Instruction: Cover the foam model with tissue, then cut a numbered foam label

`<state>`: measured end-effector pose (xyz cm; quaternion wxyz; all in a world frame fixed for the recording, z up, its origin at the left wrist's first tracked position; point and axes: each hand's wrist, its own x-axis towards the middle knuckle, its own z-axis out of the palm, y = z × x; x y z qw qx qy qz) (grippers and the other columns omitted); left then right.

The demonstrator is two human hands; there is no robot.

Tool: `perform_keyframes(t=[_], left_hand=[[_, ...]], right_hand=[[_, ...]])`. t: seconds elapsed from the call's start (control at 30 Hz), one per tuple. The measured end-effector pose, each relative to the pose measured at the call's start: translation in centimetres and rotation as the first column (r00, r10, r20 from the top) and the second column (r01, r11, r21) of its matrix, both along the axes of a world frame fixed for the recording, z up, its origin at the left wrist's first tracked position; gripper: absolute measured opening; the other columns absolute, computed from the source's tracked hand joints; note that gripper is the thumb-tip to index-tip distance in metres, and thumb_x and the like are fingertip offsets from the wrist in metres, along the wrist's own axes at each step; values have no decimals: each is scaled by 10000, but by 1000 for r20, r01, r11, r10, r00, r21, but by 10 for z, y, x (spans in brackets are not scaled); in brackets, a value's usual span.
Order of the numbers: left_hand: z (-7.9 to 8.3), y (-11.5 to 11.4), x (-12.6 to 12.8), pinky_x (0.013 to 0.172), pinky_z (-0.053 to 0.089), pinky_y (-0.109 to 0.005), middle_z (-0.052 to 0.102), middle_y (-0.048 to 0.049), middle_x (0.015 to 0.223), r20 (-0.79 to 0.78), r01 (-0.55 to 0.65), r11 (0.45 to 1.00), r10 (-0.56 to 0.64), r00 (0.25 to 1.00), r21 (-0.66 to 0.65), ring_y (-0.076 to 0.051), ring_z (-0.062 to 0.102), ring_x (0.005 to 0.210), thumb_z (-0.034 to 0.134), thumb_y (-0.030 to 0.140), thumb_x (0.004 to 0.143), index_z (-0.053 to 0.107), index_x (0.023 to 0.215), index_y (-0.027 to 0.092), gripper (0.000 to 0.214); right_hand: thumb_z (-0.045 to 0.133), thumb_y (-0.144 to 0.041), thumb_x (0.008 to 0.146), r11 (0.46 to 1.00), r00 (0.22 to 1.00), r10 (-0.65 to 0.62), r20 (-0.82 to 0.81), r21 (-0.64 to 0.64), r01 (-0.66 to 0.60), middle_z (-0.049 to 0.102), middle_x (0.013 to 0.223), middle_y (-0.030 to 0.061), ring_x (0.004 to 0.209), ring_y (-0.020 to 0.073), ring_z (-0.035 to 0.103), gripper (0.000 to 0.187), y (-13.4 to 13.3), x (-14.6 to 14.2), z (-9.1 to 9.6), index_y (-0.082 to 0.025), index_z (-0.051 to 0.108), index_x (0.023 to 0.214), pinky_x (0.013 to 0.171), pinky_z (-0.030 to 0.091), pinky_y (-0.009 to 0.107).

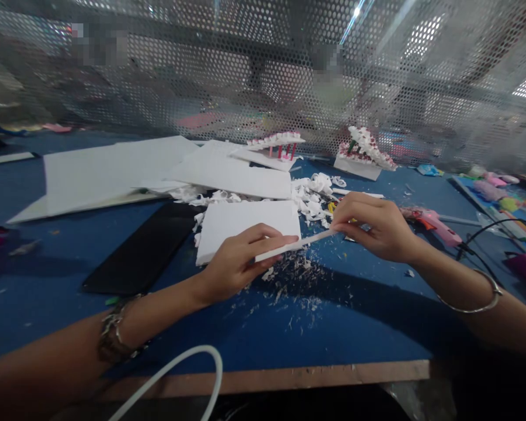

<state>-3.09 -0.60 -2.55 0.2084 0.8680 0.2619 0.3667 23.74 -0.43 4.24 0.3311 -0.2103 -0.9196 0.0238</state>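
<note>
My left hand point(239, 257) is closed around a narrow white foam-board strip point(272, 252), thumb on top and fingers beneath. From its right end a thinner, greyer length runs up to my right hand point(372, 228), whose thumb and fingertips pinch it. Whether that length is a separate peel or part of the strip I cannot tell. Beneath and behind my left hand lies a flat white foam-board block point(249, 219). White shreds point(313, 196) heap behind it, and fine crumbs point(300, 286) are scattered on the blue table point(355, 333) below the strip.
Large white sheets point(114, 169) lie at the back left, with a black flat slab point(140, 251) before them. Two small white-and-red models point(283, 143) stand near the perforated metal screen point(263, 76). A pink glue gun point(440, 228) with a black cord rests right; a white cable point(217, 362) loops in front.
</note>
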Motion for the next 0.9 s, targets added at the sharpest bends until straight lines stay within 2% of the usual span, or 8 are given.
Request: perform_keyframes(t=[0.17,0.27,0.43,0.5,0.57,0.67,0.77,0.9], left_hand=[[5,-1,6,601,490,-231,676,-62,773,16,-46,983,50,999,-178,-136,618,659,491,342,887,691,741,178,297],[5,1,7,615,505,-256,679,-52,657,15,-79,945,89,996,-317,-148,617,624,473,397,876,657,650,184,361],[5,3,7,685,548,-306,702,-63,624,53,-118,871,162,985,-476,-172,650,625,460,444,878,608,655,184,373],[5,3,7,686,557,-318,696,-68,615,81,-118,843,188,979,-525,-184,661,627,479,456,872,613,725,172,346],[3,4,7,669,565,-322,691,-70,631,129,-105,807,218,967,-581,-190,664,623,522,482,855,617,831,154,343],[-2,8,7,639,576,-306,697,-74,763,235,-64,741,292,927,-669,-171,654,631,603,495,816,593,1023,133,417],[-7,14,7,644,581,-274,654,-36,785,334,-6,678,370,867,-735,-142,637,664,646,435,803,563,1093,151,414],[-9,18,9,669,574,-241,570,17,746,415,73,617,432,801,-783,-99,602,663,682,338,768,552,927,169,266]], right_hand=[[468,-233,938,980,984,-178,-8,-94,176,603,775,21,693,105,526,154,5,2,-7,-190,541,810,615,388,241],[471,-263,914,943,957,-288,-37,-185,277,590,719,12,638,102,493,164,10,1,-14,-184,538,787,581,351,241],[469,-285,887,887,937,-349,-20,-330,323,580,707,11,628,100,463,175,16,1,-18,-176,538,768,588,335,247],[486,-314,889,862,953,-300,31,-420,285,588,724,12,642,101,470,193,19,4,-15,-171,561,784,594,342,247],[515,-361,892,809,972,-212,96,-541,230,598,745,14,666,104,492,225,22,7,-13,-166,588,805,607,360,246],[532,-395,894,744,986,-114,118,-648,164,597,761,14,690,106,506,251,23,9,-12,-162,598,826,639,382,251],[505,-351,899,762,986,-122,110,-626,164,555,734,1,653,93,455,213,21,6,-13,-163,561,814,607,353,243],[447,-331,916,787,979,-170,110,-583,202,518,729,-2,638,92,420,194,17,-1,-17,-173,506,819,579,323,237]])
